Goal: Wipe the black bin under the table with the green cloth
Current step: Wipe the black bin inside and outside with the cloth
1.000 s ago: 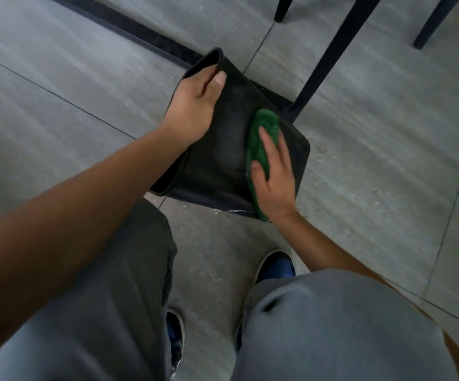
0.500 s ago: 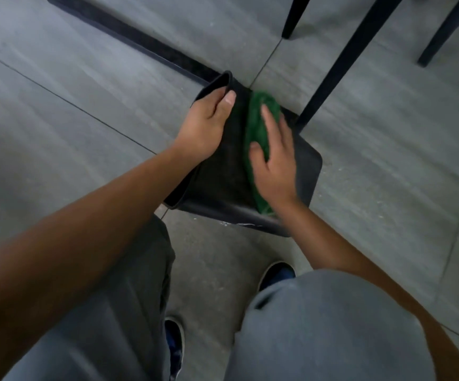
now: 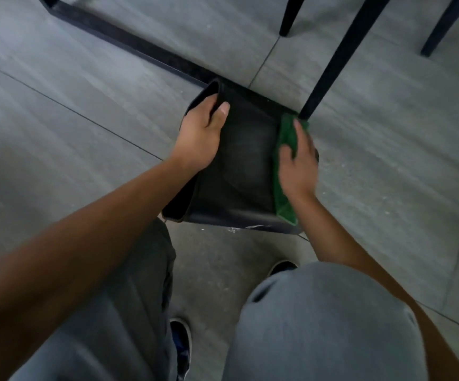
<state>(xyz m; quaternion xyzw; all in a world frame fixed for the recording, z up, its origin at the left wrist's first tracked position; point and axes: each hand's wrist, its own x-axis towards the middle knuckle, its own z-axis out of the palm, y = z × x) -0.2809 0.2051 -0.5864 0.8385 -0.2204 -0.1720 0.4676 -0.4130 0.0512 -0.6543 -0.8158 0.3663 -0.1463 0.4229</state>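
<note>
Bin (image 3: 247, 160) lies on its side on the floor (image 3: 85, 133) in front of us, mouth facing left, its far right corner by the foot of a black leg (image 3: 332, 56). Our left hand (image 3: 199, 136) grips the rim at the mouth, fingers curled inside and thumb flat on the outer wall. Our right hand (image 3: 298, 163) lies flat, fingers near straight, pressing the cloth (image 3: 284, 210) along the bin's right edge; the cloth's far end reaches the foot of the leg.

No readable text, label or brand anywhere; frame blurred, possibly hiding small print.
</note>
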